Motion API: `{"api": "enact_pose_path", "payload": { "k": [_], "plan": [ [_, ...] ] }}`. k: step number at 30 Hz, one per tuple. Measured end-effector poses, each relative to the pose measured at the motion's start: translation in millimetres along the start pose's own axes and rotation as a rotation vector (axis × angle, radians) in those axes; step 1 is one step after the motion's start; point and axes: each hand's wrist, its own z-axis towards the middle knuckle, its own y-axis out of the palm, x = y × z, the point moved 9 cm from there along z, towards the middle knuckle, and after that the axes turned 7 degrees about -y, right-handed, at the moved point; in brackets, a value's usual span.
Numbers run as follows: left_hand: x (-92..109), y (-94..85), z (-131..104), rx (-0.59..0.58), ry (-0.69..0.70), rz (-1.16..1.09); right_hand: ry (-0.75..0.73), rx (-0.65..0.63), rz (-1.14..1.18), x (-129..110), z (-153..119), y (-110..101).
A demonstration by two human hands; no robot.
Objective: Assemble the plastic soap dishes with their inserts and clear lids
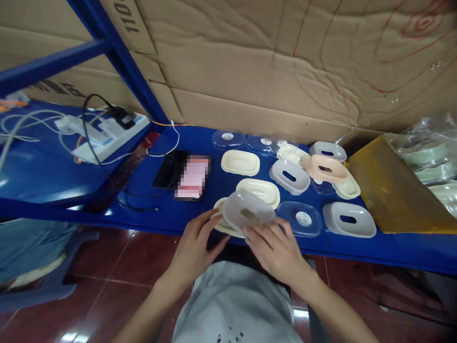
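Near the table's front edge, my right hand (273, 243) has its fingers closed on the near right rim of a grey slotted soap dish (233, 202). That dish is tilted over a cream oval tray (220, 224), overlapping most of it. My left hand (196, 236) grips the tray's left side, thumb below and fingers along the edge. Just behind lie two more cream trays, one closer (266, 190) and one farther back (240, 163). To the right of my right hand is a clear plastic lid (285, 220) with a round label.
More slotted dishes, grey (290, 177) and peach (326, 167), lie at the right beside a cardboard box (396, 190) of bagged pieces. Clear lids (228, 139) line the back. Phones (193, 178) and a cable-laden power strip (114, 136) are at the left, near a blue post (132, 71).
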Motion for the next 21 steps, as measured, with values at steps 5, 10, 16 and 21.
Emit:
{"api": "enact_pose_path", "payload": {
  "k": [5,10,16,21],
  "plan": [
    [4,-4.6,-11,0.027,0.074,-0.012,0.019,-0.055,-0.034,14,-2,17],
    [18,-4.7,-11,-0.006,0.191,-0.023,0.038,-0.077,-0.114,53,19,25],
    [28,-3.4,-15,-0.082,0.247,-0.112,0.099,-0.139,-0.167,75,36,43],
    [29,-1.0,-10,-0.070,0.252,-0.118,0.096,-0.125,-0.149,79,33,47]
  ]
}}
